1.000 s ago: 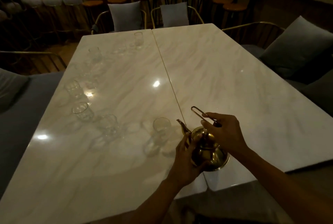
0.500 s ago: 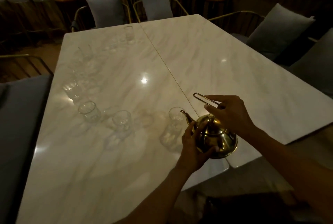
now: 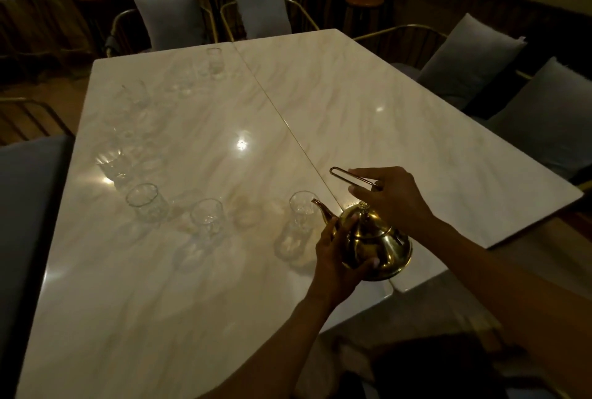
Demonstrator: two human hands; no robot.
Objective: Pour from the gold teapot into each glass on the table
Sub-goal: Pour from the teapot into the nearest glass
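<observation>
gold teapot [image 3: 374,240] still gripped by both hands, spout nearer glass [image 3: 302,211]

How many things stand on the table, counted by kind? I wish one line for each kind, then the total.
Clear glasses: 6, at.
Gold teapot: 1, held by the left hand and right hand just above the table.
Total: 7.

Your body, as seen above the table [image 3: 416,129]: left hand [image 3: 336,257] bare, no ring or watch; right hand [image 3: 394,196] bare likewise; both forearms bare, no sleeve reaching either wrist.
</observation>
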